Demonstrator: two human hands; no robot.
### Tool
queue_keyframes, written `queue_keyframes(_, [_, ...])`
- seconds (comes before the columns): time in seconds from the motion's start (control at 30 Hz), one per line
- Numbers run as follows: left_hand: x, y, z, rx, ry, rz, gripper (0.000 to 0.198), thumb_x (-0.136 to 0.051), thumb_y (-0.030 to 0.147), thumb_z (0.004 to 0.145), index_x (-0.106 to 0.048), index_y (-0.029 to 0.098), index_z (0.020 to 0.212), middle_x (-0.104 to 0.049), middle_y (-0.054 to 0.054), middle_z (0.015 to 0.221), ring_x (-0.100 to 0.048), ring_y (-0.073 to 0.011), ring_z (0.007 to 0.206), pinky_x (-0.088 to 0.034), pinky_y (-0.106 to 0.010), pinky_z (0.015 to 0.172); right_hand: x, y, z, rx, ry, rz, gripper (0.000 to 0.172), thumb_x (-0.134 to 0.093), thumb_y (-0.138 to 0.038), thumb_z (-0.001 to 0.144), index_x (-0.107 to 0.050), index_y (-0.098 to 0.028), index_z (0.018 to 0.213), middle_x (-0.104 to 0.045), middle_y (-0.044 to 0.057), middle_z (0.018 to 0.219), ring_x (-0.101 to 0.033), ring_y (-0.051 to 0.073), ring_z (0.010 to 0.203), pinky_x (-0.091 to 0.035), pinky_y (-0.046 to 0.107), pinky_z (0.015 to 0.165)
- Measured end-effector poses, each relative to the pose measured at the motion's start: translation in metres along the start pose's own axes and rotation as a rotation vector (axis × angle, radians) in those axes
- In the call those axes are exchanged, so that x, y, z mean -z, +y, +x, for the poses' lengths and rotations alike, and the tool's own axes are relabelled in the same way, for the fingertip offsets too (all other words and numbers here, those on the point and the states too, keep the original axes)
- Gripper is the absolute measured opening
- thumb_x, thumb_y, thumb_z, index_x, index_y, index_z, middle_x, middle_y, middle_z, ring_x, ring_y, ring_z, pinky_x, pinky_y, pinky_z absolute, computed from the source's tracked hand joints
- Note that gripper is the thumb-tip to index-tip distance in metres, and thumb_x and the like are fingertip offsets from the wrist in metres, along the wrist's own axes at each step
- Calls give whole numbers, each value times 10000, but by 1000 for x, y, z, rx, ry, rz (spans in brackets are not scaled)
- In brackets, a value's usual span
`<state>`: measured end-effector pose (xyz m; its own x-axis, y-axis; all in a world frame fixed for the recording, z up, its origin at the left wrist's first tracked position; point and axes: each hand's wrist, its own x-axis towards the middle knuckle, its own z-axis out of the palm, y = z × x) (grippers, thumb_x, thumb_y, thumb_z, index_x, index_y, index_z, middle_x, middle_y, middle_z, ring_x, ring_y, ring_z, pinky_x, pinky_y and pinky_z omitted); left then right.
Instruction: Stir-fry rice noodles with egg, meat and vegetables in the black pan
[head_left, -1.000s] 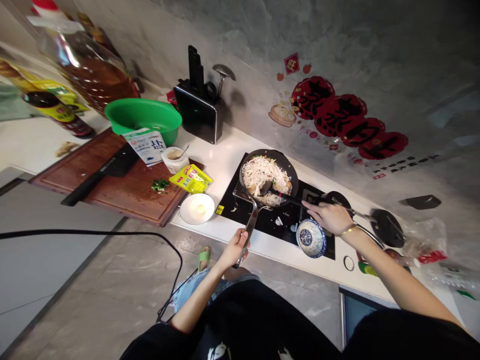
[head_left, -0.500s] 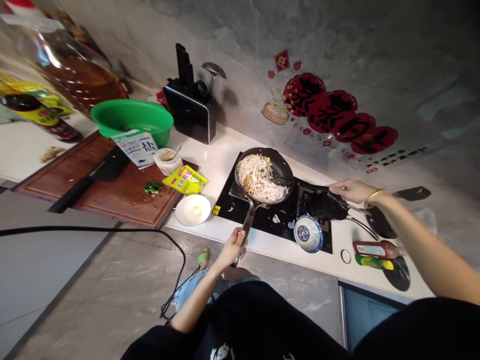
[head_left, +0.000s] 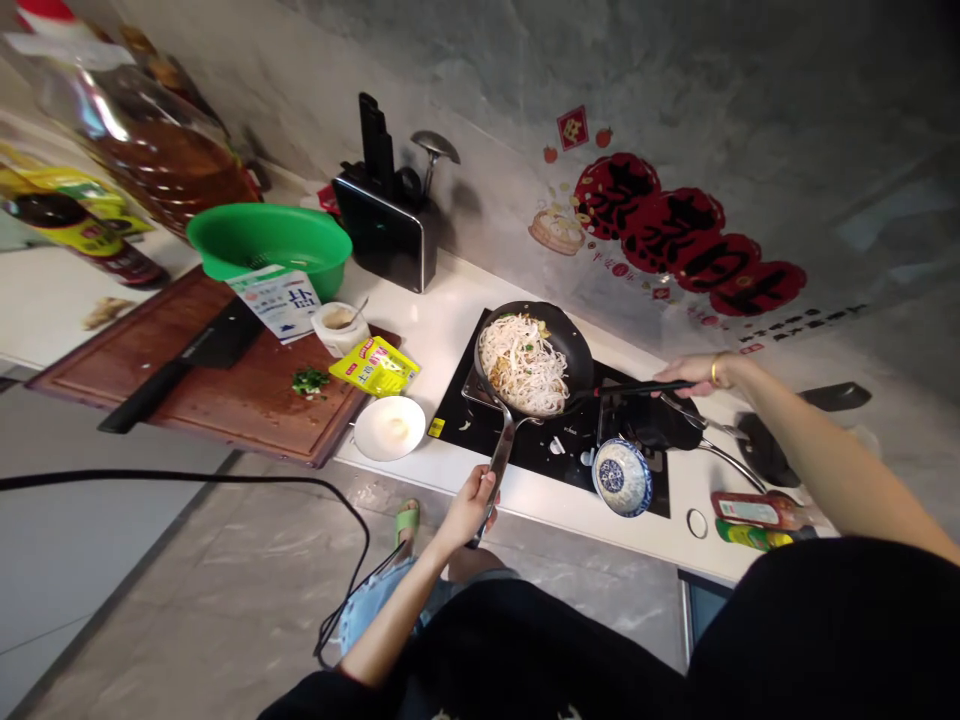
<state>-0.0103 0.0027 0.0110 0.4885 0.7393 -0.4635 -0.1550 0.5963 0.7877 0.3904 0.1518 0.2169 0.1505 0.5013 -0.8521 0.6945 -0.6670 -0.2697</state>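
Observation:
A black frying pan (head_left: 576, 348) sits on the left part of the black cooktop (head_left: 517, 450). Pale noodles (head_left: 523, 365) with bits of green and brown fill its left and near side. My left hand (head_left: 478, 500) is closed around the pan's metal handle (head_left: 503, 455). With my right hand (head_left: 697, 372) I grip the black handle of a spatula (head_left: 637, 388), which reaches over the pan's right rim. The spatula's far end is low at the pan's near right side and hard to make out. A blue-and-white bowl (head_left: 622, 478) stands at the cooktop's front right.
Left of the cooktop are a white bowl (head_left: 390, 428), a yellow packet (head_left: 375, 367) and a seasoning jar (head_left: 340, 328). A cleaver (head_left: 217, 335) lies on the cutting board (head_left: 247, 420), beside a green basin (head_left: 270, 245). Bottles (head_left: 757, 510) lie at right; a black cable (head_left: 300, 478) hangs nearby.
The spatula's end has shifted from among the noodles to the pan's near right side. The noodles are bunched further left. My left hand stays on the handle.

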Motion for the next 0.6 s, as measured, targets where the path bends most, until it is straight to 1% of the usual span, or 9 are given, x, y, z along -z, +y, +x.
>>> queue_keyframes(0.07, [0,1,0,-3,-7,-1,451,-411,637,793,-355,206,909,-449,86,600,-382,-47,300,-264,-180,295,-26,16,0,-78,-89,90,389,-513,-436,851,-641,-84,954,-402,-56,430,-201,8,282,-96,148,298])
queue_keyframes(0.1, [0,2,0,-3,-10,-2,456,-410,642,790,-354,205,909,-446,87,600,-376,-45,296,-257,-179,292,-41,22,1,-76,-130,157,402,-495,-453,857,-621,-95,993,-399,-65,444,-190,8,279,-94,148,289])
queue_keyframes(0.17, [0,3,0,-3,-13,-2,467,-409,651,783,-353,205,907,-444,87,602,-374,-46,293,-250,-179,286,-68,29,3,-11,-129,278,399,-484,-464,860,-590,-114,1017,-395,-77,461,-175,12,270,-96,152,267])
queue_keyframes(0.23, [0,3,0,-3,-13,4,472,-410,656,778,-352,205,905,-447,85,609,-384,-49,296,-255,-181,284,-82,30,-2,33,-115,355,380,-471,-454,869,-574,-123,1022,-390,-80,467,-173,15,263,-107,152,253])
queue_keyframes(0.3, [1,3,1,-3,-13,9,475,-408,660,776,-351,205,903,-449,83,616,-392,-50,301,-264,-183,286,-84,25,-12,51,-95,392,361,-453,-437,881,-567,-128,1028,-390,-78,471,-174,18,260,-112,150,245])
queue_keyframes(0.37, [1,2,1,-1,-13,10,477,-408,662,774,-350,206,901,-449,82,620,-395,-49,304,-266,-182,287,-78,14,-24,69,-59,400,340,-440,-416,893,-566,-132,1032,-388,-76,471,-178,18,261,-111,146,244])
queue_keyframes(0.43, [1,1,1,2,-11,7,477,-407,663,773,-349,207,903,-449,83,618,-392,-49,304,-263,-181,286,-73,-4,-31,83,-13,381,317,-430,-394,902,-570,-133,1014,-388,-74,472,-181,17,264,-109,143,248])
queue_keyframes(0.5, [1,1,1,3,-12,2,477,-409,661,772,-347,208,908,-447,85,613,-386,-49,301,-261,-183,284,-75,-26,-27,90,15,340,303,-415,-378,912,-575,-130,983,-391,-71,473,-185,17,267,-115,146,256])
queue_keyframes(0.6, [1,1,0,-1,-19,-1,467,-410,652,776,-348,209,911,-447,84,612,-389,-51,309,-267,-182,290,-90,-59,-12,84,33,220,320,-389,-392,923,-576,-135,956,-389,-75,466,-197,23,271,-133,157,275])
